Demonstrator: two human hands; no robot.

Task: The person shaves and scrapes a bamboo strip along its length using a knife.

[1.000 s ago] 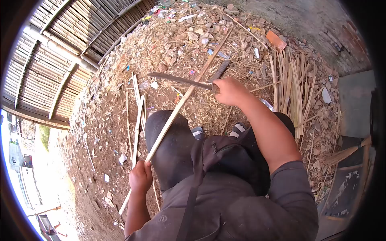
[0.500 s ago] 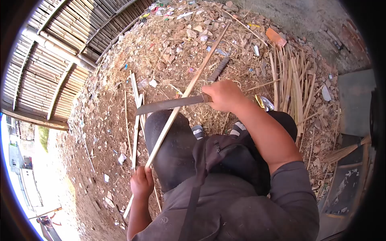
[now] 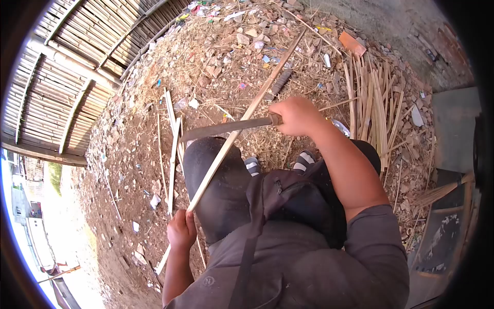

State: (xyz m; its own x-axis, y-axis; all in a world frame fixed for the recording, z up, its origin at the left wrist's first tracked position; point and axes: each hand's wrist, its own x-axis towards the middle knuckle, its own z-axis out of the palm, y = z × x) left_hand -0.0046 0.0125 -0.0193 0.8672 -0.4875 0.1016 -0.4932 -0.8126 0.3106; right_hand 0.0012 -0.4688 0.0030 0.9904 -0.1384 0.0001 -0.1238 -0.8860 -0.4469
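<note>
Okay, left hand (image 3: 182, 229) closed around the near part of a long wooden strip (image 3: 213, 170), which slants across the left thigh (image 3: 229, 188) and up over the littered ground. Right hand (image 3: 296, 117) gripping a long knife (image 3: 249, 124) by its handle; blade crosses the strip, contact unclear. Dark ridged object (image 3: 281, 82) lies just beside the strip's far half. Loose pale strips (image 3: 174, 149) left of the knee, big strip pile (image 3: 378, 108) right, orange block (image 3: 352, 44) beyond it, bamboo fence (image 3: 67, 98) far left.
</note>
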